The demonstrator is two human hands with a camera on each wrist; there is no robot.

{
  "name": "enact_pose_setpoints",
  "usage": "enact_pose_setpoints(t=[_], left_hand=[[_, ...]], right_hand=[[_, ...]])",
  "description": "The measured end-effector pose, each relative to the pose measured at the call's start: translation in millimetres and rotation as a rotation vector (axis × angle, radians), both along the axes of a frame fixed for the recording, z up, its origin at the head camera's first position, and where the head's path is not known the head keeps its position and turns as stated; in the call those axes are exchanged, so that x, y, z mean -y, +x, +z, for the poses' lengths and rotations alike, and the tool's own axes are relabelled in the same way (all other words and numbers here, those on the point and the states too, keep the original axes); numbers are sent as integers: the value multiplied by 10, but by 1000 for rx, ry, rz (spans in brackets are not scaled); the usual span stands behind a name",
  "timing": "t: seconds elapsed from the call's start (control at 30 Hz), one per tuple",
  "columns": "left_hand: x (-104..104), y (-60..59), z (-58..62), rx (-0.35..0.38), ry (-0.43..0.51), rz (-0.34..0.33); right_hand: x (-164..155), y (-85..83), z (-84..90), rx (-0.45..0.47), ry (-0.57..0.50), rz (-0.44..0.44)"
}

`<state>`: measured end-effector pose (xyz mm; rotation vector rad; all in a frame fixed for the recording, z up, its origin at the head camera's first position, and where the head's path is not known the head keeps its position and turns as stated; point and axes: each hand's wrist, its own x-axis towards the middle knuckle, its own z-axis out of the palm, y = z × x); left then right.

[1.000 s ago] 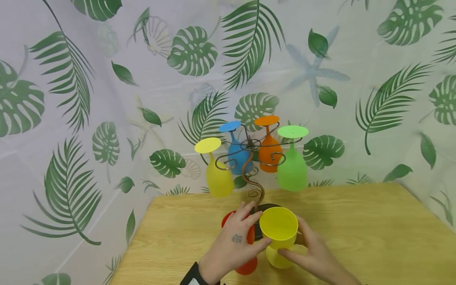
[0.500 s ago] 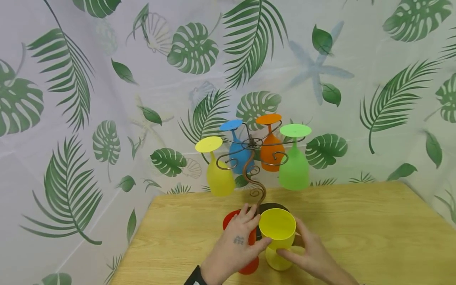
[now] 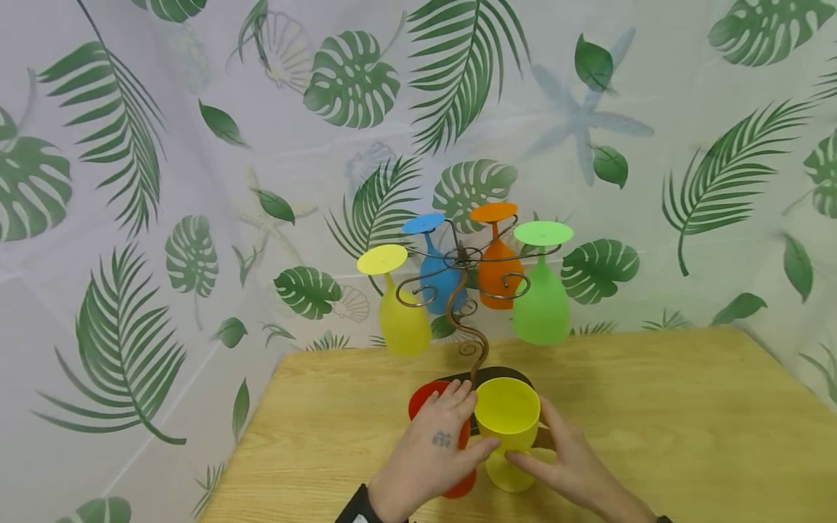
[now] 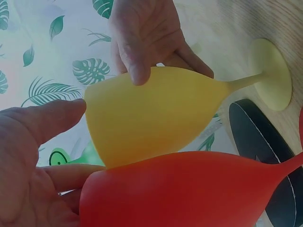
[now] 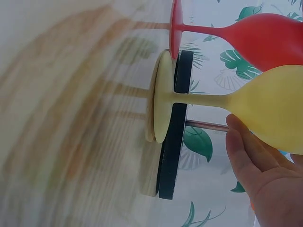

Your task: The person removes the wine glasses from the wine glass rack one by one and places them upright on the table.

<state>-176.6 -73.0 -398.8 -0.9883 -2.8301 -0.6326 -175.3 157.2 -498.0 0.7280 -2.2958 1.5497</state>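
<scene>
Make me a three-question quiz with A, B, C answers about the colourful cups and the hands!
1. Where does the upright yellow goblet stand?
A. on the table
B. on the rack
C. on the floor

2. How many goblets hang upside down on the rack?
A. two
B. four
C. six

3. What is the left hand touching?
A. nothing
B. the hanging green goblet
C. the red goblet

Answers:
1 A, its foot sits flat on the wood.
2 B, yellow, blue, orange and green hang there.
3 C, its fingers lie on the red bowl.
</scene>
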Motion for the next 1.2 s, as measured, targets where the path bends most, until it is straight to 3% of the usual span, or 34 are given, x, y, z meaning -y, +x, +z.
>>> enact_pose_setpoints(t=[0.33,0.57,0.87,1.0,1.1,1.2], left_hand=[[20,-11,-10,-18,-26,-41],[27,0,-5,-40,-13,-54],[26,11,-25,-53,41,-35],[28,-2,-34,-41,183,-22],[29,-15,-36,-63,336,-5],[41,-26,-26,-93,418,7]], right_hand=[[2,-15,-29,40,-39,27],[-3,-16,-40,35,-10,22],[7,9,-22,138,1,-4],[-7,28,-28,165,-6,-10],[-58,48,-36,158,-2,-17],[-140,73,-20,149,12,-28]])
